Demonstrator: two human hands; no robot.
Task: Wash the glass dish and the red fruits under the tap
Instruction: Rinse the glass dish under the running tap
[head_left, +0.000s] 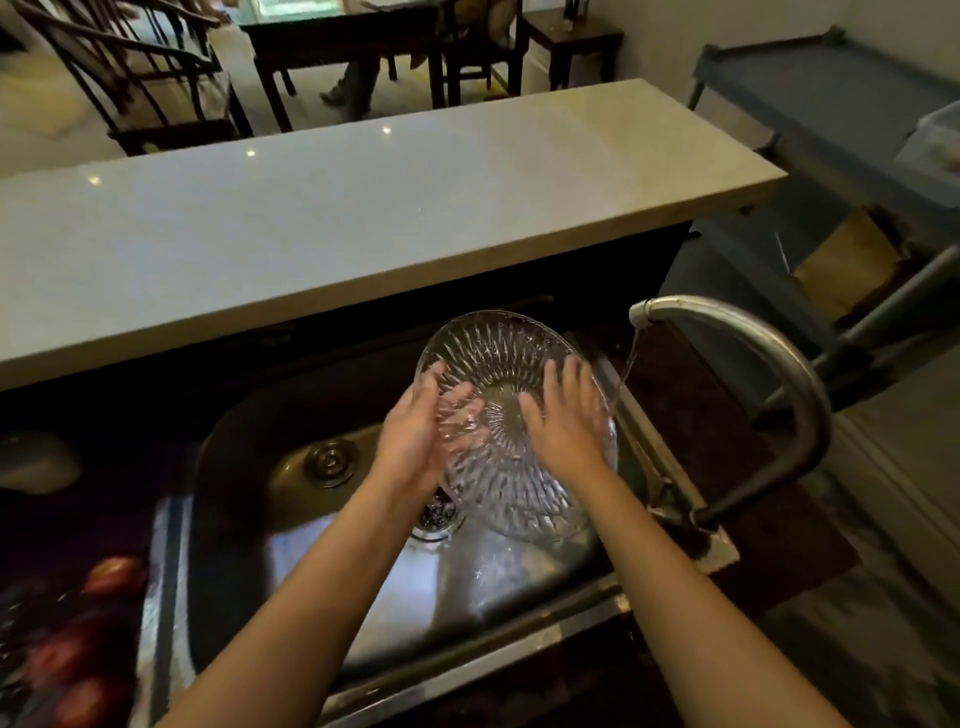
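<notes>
1. Head view, far left: three red fruits (78, 654) lie blurred on the dark counter beside the sink (249, 519), well apart from the hands.
2. One steel sink holds two round fittings: a plug (331, 462) on its back slope and a drain (438, 515) partly hidden behind the dish.
3. One left hand (415, 434) grips the left rim of the glass dish (511, 483), thumb on the near face, fingers seen through the glass behind.
4. One glass dish is held tilted above the basin, over the drain.
5. One right hand (566, 418) lies flat and spread against the dish's inner face, not clenched.
6. One curved tap (753, 353) runs a thin stream past the dish's right edge.
7. Behind stands one pale counter (363, 208).
</notes>
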